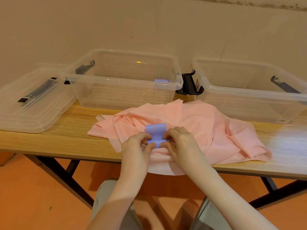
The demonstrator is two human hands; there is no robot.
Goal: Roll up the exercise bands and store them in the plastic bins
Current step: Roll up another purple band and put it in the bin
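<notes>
Atop the pink bands [191, 128], both hands are pinching the purple band [155, 132]: left hand [135, 145], right hand [180, 143] (equally near), its loose tail running away from them.

Beige plaster wall [149, 22], orange floor [33, 196], wooden table [49, 140] on black metal legs [56, 171].

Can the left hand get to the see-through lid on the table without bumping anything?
Probably yes. Bare table lies between the left hand and the lid, but that hand is pinching the purple band and must let go first.
</notes>
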